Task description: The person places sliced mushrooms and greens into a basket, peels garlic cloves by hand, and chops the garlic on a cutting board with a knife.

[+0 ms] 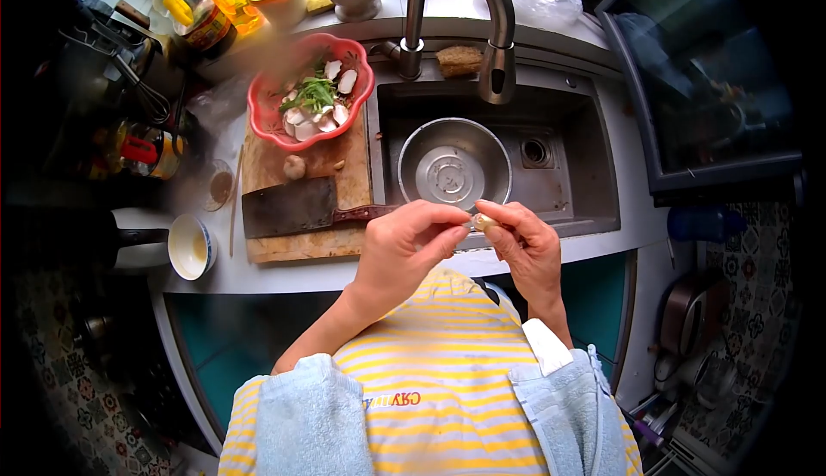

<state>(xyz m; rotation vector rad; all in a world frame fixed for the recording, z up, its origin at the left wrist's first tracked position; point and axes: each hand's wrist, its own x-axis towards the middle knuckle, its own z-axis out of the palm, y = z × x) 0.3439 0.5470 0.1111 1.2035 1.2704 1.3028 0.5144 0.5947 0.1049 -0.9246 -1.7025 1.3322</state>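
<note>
Head view — left fingers (442,214) and right fingers (509,214) pinch a small pale clove (483,222) — partly hidden between them.

Shiny metal bowl (450,179), smooth plastic basin (265,99), matt wooden board (314,248)

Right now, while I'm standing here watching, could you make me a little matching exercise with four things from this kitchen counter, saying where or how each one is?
Things:
1. Cleaver
2. Metal bowl
3. Red bowl
4. Small pale piece

Places and states:
A. Holding white pieces and green leaves
B. At the fingertips of the left hand and right hand
C. Lying flat on the cutting board
D. Standing inside the sink

Right pairs: 1-C, 2-D, 3-A, 4-B
</note>
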